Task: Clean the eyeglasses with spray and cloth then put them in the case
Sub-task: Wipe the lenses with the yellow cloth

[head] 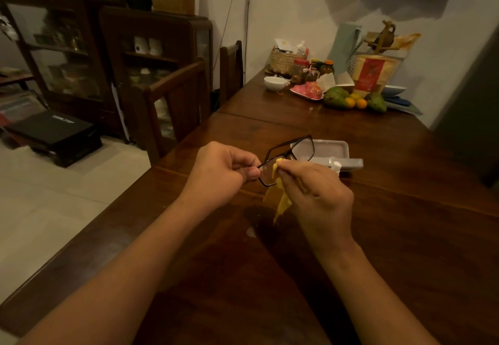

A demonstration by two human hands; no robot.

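Black-framed eyeglasses (293, 147) are held above the dark wooden table (405, 209). My left hand (221, 169) pinches the frame at its near left corner. My right hand (321, 196) grips a yellow cloth (279, 199) and presses it against the nearer lens; the cloth's tail hangs down toward the table. Just behind the glasses lies an open grey case (334, 148), its lid flat toward me. A small white spray bottle (337, 165) stands at the case's front edge, partly hidden behind my right hand.
Jars, a basket (282, 61), a white bowl (274, 82), a pink plate and fruit (353, 99) crowd the table's far end. Wooden chairs (175, 107) stand along the left side, with a dark cabinet behind. A wet spot (251, 232) shows on the table below the cloth.
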